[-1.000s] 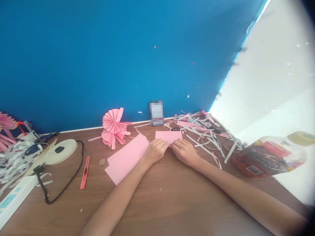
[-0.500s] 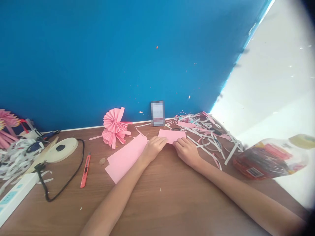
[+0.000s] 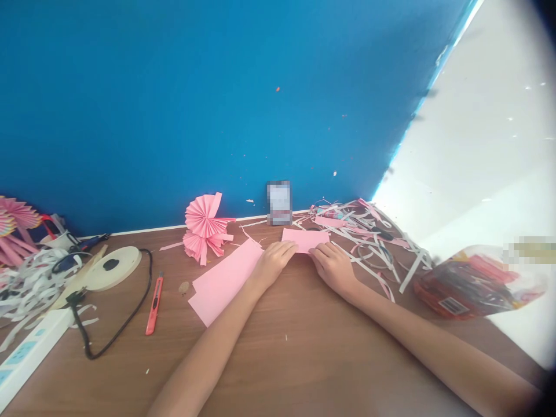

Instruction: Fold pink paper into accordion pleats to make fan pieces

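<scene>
Strips of white paper [image 3: 37, 275], seen with the small pink sheet [image 3: 306, 238] as the clock's centre, are lying at nine o'clock, apparently pushed aside as offcuts. Power strip [image 3: 32, 356] and red cutter [image 3: 154, 307] are lying toward eight, the cutter probably left within the left arm's reach. Pleated pink fans [image 3: 204, 223] are standing at nine near the blue wall [image 3: 243, 104], perhaps set back so that nothing is crushing their folds. Larger pink sheets [image 3: 230, 278] are lying overlapped at eight, likely kept handy beside the left arm. A pixelated upright object [image 3: 280, 202] is resting toward eleven, against the wall. Tangled strips [image 3: 373, 231] are heaping up at three, and a plastic bag [image 3: 469, 284] is sitting beyond them.

The left hand [image 3: 273, 262] is reaching in from eight, palm down, nearly closed, its fingers pinching the sheet's near left corner. The right hand [image 3: 334, 266] is mirroring it from between four and five, knuckles up, fingers curling over the near right corner. Both are seemingly keeping the edge taut and level; the thumbs are hiding from view.
</scene>
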Action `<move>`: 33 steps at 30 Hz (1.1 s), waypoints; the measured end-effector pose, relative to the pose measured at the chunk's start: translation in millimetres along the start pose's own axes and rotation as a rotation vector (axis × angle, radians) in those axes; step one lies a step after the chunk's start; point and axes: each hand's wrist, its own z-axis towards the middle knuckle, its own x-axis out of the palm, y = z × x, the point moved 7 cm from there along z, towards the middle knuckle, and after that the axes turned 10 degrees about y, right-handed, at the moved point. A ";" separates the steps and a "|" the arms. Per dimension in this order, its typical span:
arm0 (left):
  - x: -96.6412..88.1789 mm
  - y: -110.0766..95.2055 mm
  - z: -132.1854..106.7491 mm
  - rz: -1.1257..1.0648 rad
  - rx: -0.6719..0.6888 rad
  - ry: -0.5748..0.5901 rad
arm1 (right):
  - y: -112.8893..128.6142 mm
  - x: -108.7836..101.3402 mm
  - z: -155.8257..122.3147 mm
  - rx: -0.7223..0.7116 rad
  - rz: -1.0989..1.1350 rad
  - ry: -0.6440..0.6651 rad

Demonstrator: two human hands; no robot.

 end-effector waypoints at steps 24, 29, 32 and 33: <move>2.5 -0.2 3.8 0.055 -0.043 0.005 | 0.6 15.2 -6.8 -0.024 0.006 0.084; 5.3 7.6 1.8 0.067 -0.130 0.003 | 2.6 12.8 -4.9 -0.030 -0.001 0.064; 1.1 11.5 1.4 0.091 -0.194 -0.039 | 1.5 11.7 -4.7 -0.018 0.028 0.026; -0.4 12.4 1.5 0.100 -0.215 -0.050 | 1.4 12.4 -4.9 -0.022 0.046 0.020</move>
